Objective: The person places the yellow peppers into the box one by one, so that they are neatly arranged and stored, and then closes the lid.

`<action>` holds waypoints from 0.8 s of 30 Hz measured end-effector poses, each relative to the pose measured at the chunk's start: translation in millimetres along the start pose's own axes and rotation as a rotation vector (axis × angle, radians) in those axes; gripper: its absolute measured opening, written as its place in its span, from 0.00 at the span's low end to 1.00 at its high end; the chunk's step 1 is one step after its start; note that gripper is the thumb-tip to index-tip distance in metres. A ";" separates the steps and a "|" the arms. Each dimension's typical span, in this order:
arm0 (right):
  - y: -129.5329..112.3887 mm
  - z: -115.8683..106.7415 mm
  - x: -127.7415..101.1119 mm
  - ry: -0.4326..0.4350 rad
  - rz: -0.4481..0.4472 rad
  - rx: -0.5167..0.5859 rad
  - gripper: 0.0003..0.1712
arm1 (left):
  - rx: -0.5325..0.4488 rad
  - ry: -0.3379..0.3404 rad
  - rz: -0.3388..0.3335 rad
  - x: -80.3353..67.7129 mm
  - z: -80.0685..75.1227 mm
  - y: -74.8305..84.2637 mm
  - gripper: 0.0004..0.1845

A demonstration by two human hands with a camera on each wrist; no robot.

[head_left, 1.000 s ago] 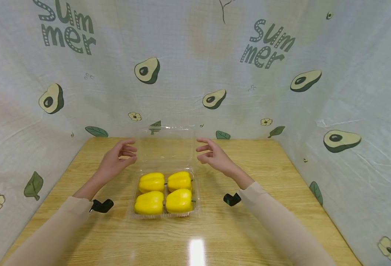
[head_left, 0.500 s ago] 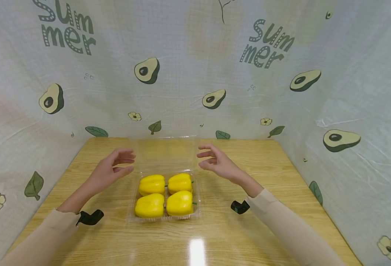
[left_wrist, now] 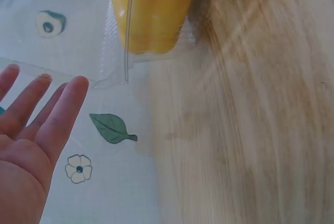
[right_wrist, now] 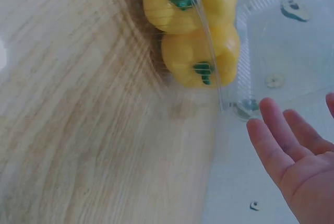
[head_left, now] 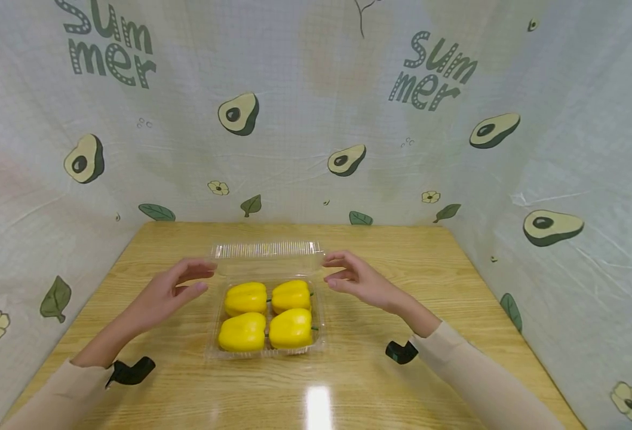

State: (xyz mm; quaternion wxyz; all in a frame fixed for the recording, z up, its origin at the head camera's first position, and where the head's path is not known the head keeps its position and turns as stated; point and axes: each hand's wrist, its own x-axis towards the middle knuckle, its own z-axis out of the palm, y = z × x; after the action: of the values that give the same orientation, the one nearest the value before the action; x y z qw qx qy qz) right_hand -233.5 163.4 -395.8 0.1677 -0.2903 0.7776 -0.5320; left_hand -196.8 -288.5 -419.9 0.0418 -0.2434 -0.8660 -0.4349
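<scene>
In the head view, a clear plastic clamshell box (head_left: pixel 320 343) holds several yellow bell peppers (head_left: pixel 291 328) with green stems, set in rows. Its see-through lid (head_left: pixel 267 249) is open at the back, with a ridged edge along the top. Beside the lid's left side is my left hand (head_left: pixel 157 295), fingers loosely bent and holding nothing. On the other side my right hand (head_left: pixel 367 283) mirrors it, its fingertips close to the lid's right edge. Both wrist views show extended fingers near the lid's corners; whether they touch the plastic I cannot tell.
The box stands on a wood-grain table (head_left: pixel 402 388). A pale cloth (head_left: pixel 294 119) printed with avocados, leaves and "summer" hangs behind and at both sides. Black wrist-camera mounts (head_left: pixel 133 370) stick out at the cuffs.
The lid's top edge has dropped lower in the head view, and its ridged rim now shows. Both hands have come down and nearer, with the forearms spreading outward. The peppers stay in place.
</scene>
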 end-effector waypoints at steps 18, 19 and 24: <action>8.2 17.4 -27.5 -0.036 -0.029 -0.053 0.27 | -0.074 -0.083 -0.007 -31.7 8.6 3.6 0.20; 8.5 19.0 -28.5 -0.030 -0.030 -0.055 0.26 | -0.082 -0.087 -0.008 -32.7 9.2 3.6 0.20; 12.0 25.4 -32.6 -0.022 -0.030 -0.056 0.24 | -0.094 -0.102 -0.005 -37.2 11.9 4.2 0.21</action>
State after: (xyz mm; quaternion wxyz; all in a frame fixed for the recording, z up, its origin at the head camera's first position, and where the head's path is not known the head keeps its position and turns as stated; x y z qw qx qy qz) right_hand -197.1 168.6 -418.1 0.1600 -0.3121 0.7858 -0.5094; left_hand -160.6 -291.5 -434.7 -0.0146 -0.2649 -0.8461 -0.4623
